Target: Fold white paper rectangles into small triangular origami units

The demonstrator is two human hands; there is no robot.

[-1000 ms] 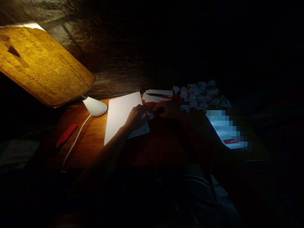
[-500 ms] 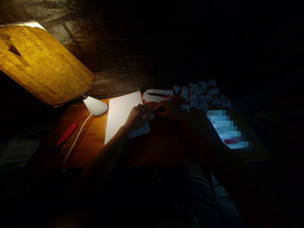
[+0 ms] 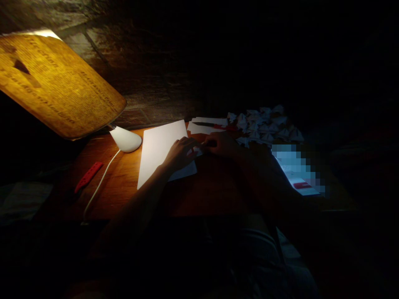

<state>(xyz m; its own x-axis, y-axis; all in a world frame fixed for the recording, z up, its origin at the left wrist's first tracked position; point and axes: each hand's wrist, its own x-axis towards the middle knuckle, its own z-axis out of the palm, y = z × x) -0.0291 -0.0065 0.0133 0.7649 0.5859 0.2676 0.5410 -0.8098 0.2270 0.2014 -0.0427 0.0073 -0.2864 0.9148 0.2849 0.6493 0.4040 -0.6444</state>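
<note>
Over the right part of a flat white sheet [image 3: 156,149], my left hand [image 3: 181,153] is closed with its fingers bent around a small piece of white paper [image 3: 198,152]. My right hand [image 3: 222,144] pinches the same piece from the right, thumb and forefinger making a ring. Much of the paper is hidden by the fingers, and dim light obscures its folds. Behind my right hand lie several white paper sheets [image 3: 202,128], with a dark-bladed, red-handled tool [image 3: 207,124] on top. To the right is a heap of several small folded paper pieces [image 3: 258,124].
A lamp with a yellow printed shade [image 3: 62,87] and white base [image 3: 126,140] stands at the left, its cord [image 3: 102,178] running to the front edge. A long red object [image 3: 89,177] lies left of it. A lit screen [image 3: 291,172] lies right on the wooden table [image 3: 199,197].
Both hands stay almost in place; the fingers shift slightly on the small paper, and a little more of it shows between them.
</note>
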